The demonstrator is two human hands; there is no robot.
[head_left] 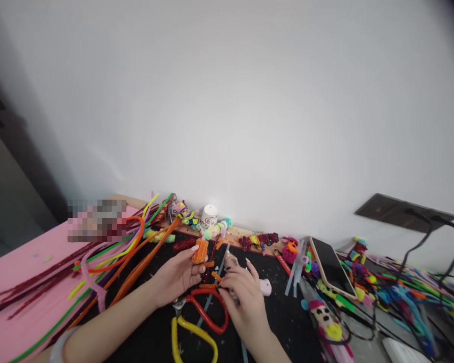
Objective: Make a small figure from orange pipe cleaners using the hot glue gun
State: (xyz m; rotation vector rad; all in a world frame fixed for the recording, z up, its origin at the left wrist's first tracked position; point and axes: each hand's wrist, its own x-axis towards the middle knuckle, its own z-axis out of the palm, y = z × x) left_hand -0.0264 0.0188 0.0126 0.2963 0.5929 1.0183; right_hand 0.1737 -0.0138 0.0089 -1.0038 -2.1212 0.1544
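Observation:
My left hand (178, 275) holds a small orange block of pipe-cleaner pieces (200, 251) between thumb and fingers. A short orange strip (209, 264) sticks out by its fingertips. Opposite it, my right hand (242, 290) is closed, with a short orange pipe-cleaner piece (216, 276) at its fingertips. A pale pink handled tool (265, 287), perhaps a glue gun, lies partly hidden behind that hand. Below the hands rest cutters with one red handle (224, 322) and one yellow handle (199, 333), on a black mat (151, 327).
Long pipe cleaners (60, 262) spread over the pink surface (7, 302) at left. Along the wall stand a white cup (210, 216) and several fuzzy figures. To the right are a phone (333, 267), a doll-like figure (327, 322), more pipe cleaners and cables at a socket (404, 214).

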